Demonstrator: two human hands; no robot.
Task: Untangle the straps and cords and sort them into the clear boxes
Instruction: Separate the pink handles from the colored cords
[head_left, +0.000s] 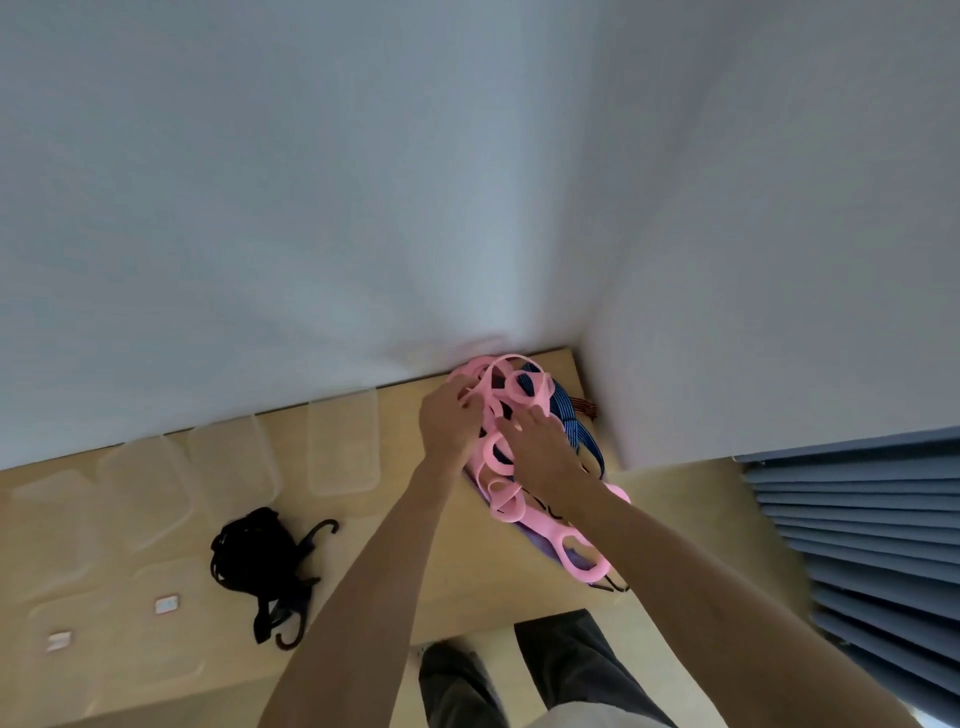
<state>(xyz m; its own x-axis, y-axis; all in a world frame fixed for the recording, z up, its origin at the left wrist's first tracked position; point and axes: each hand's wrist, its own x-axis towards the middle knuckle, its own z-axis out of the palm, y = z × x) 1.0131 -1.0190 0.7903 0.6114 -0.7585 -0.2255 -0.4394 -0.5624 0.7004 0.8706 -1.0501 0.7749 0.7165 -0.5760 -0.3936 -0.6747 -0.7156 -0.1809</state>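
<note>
- Pink looped strap (511, 457): lay in the tangle at centre-right of frame, on the counter (405, 525) corner; long axis ran from upper left to lower right.
- Left hand (447, 421): fingers curled into the upper loops, seemingly to steady them.
- Right hand (540, 447): fingers spread, pressing on the pile; nothing visibly gripped.
- Blue cord (571, 421): underneath, at right.
- Clear boxes (343, 447): ranged at left, likely awaiting sorting.
- Black hooked cords (260, 561): lower left, apart from the tangle.

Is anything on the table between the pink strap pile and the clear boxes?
Nothing visible: bare wood separates the pink looped strap from the nearest clear plastic box. The black hooked cord bundle lies nearer, off that line.
</note>
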